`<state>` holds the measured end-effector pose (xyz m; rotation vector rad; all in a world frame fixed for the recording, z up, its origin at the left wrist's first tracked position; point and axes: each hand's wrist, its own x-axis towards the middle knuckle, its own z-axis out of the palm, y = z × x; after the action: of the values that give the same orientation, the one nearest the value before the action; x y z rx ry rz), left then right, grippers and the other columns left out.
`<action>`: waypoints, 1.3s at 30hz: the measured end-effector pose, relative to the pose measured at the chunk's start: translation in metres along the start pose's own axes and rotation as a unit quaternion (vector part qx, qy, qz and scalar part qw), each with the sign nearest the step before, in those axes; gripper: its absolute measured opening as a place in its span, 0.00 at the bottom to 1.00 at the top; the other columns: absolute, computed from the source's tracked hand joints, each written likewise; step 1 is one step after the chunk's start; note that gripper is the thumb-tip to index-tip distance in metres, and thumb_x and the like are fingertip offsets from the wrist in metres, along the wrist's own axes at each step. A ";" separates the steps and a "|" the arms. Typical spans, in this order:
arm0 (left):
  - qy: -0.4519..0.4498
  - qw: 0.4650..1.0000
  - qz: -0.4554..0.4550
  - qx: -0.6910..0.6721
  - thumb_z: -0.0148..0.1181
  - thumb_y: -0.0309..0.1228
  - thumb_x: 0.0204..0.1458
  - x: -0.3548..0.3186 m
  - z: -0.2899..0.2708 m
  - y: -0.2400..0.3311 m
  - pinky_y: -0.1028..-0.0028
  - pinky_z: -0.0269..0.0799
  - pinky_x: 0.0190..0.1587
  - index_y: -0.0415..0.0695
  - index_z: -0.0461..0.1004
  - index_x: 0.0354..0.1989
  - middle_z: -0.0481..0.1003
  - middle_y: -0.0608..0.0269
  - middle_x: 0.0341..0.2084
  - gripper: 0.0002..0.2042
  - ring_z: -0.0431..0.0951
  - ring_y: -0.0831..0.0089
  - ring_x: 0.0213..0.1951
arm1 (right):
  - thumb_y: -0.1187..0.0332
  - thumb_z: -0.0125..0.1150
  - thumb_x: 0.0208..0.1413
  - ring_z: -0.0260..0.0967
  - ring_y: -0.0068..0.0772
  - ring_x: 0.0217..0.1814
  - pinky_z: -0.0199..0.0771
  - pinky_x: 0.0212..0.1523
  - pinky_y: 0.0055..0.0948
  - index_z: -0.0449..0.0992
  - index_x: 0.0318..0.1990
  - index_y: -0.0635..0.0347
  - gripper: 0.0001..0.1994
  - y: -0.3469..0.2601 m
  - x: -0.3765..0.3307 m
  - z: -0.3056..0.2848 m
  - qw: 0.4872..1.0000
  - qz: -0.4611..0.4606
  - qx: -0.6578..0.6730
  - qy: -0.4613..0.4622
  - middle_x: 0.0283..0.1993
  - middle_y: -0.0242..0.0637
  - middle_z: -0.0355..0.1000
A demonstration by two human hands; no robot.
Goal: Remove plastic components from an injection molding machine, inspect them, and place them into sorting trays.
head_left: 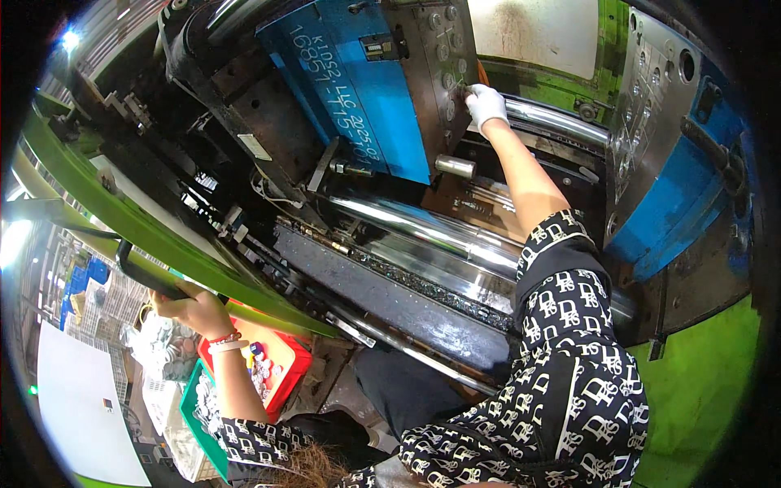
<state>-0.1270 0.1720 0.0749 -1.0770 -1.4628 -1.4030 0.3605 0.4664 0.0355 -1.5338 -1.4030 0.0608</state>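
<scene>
My bare left hand (195, 311) is wrapped around the black handle (140, 272) on the green sliding door (175, 264) of a moulding machine. My right hand (486, 107), in a white glove, reaches far into the machine with its fingers drawn together. Its fingertips are at the metal face (443, 77) of the blue mould half (358, 106), beside a row of round inserts. Whatever they pinch is too small and hidden to make out. Across the gap stands the other mould half (651, 106), a steel plate with holes and blue backing.
Shiny tie bars (431, 232) run below the mould, above a grey ledge (390, 285) with scattered bits. At lower left are a red tray (297, 358) with small round parts, a green tray (191, 398) and plastic bags (159, 346). A guide pin (455, 167) juts out near my right forearm.
</scene>
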 end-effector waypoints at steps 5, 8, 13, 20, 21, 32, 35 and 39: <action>-0.004 1.000 -0.004 0.011 0.49 0.22 0.52 -0.003 0.001 0.002 0.62 0.59 0.51 0.36 0.50 0.50 0.59 0.45 0.44 0.19 0.63 0.55 0.46 | 0.65 0.48 0.47 0.67 0.48 0.48 0.66 0.49 0.39 0.75 0.39 0.56 0.14 -0.001 -0.001 0.000 0.999 -0.001 -0.039 -0.026 0.42 0.48 0.71; 0.008 0.999 0.013 0.043 0.48 0.22 0.50 -0.001 -0.002 -0.009 0.60 0.58 0.52 0.35 0.51 0.52 0.58 0.41 0.46 0.21 0.63 0.52 0.47 | 0.66 0.47 0.46 0.67 0.49 0.48 0.66 0.49 0.39 0.74 0.42 0.57 0.16 -0.006 -0.002 -0.010 0.988 -0.049 -0.122 -0.084 0.44 0.50 0.70; -0.218 0.936 0.114 0.251 0.49 0.24 0.44 -0.010 -0.023 -0.032 0.61 0.60 0.50 0.32 0.60 0.49 0.62 0.39 0.46 0.21 0.65 0.51 0.47 | 0.71 0.50 0.44 0.65 0.46 0.52 0.67 0.50 0.38 0.68 0.50 0.60 0.21 -0.016 -0.020 -0.009 0.999 0.007 0.050 -0.020 0.48 0.51 0.68; -0.273 0.959 -0.010 -0.081 0.54 0.24 0.45 -0.130 -0.139 -0.026 0.58 0.60 0.50 0.35 0.65 0.42 0.67 0.44 0.39 0.14 0.66 0.48 0.46 | 0.71 0.47 0.57 0.65 0.30 0.52 0.62 0.54 0.27 0.67 0.50 0.67 0.15 -0.038 -0.048 -0.022 0.981 -0.163 0.100 0.029 0.50 0.43 0.68; -0.299 0.947 -0.072 -0.090 0.54 0.23 0.45 -0.146 -0.156 -0.032 0.61 0.63 0.48 0.36 0.66 0.40 0.67 0.46 0.39 0.13 0.67 0.50 0.44 | 0.73 0.46 0.57 0.64 0.29 0.52 0.63 0.54 0.27 0.67 0.51 0.66 0.15 -0.045 -0.053 -0.029 0.986 -0.160 0.032 0.030 0.51 0.42 0.67; -0.495 0.757 -0.217 0.368 0.59 0.41 0.45 -0.135 -0.217 -0.170 0.63 0.72 0.37 0.42 0.73 0.34 0.74 0.52 0.34 0.15 0.75 0.55 0.36 | 0.70 0.47 0.59 0.64 0.27 0.49 0.65 0.50 0.25 0.69 0.47 0.65 0.12 -0.213 -0.203 -0.054 0.902 -0.292 0.263 -0.182 0.47 0.37 0.67; -0.536 0.731 -0.259 0.334 0.57 0.43 0.45 -0.138 -0.199 -0.191 0.62 0.73 0.37 0.42 0.75 0.31 0.76 0.51 0.29 0.15 0.77 0.53 0.35 | 0.72 0.48 0.57 0.65 0.27 0.44 0.64 0.47 0.24 0.71 0.42 0.64 0.08 -0.255 -0.256 -0.056 0.834 -0.427 0.276 -0.214 0.42 0.36 0.68; -0.436 0.501 -0.723 -0.189 0.53 0.36 0.49 -0.132 -0.183 -0.200 0.68 0.71 0.27 0.43 0.72 0.39 0.73 0.61 0.21 0.13 0.76 0.69 0.24 | 0.75 0.51 0.52 0.67 0.34 0.43 0.65 0.47 0.27 0.72 0.35 0.64 0.05 -0.296 -0.313 -0.065 0.771 -0.480 0.309 -0.283 0.38 0.40 0.69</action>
<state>-0.2787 -0.0187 -0.1026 -0.5770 -3.3957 -2.5115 0.0883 0.1303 0.0920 -0.1179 -2.2142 0.3404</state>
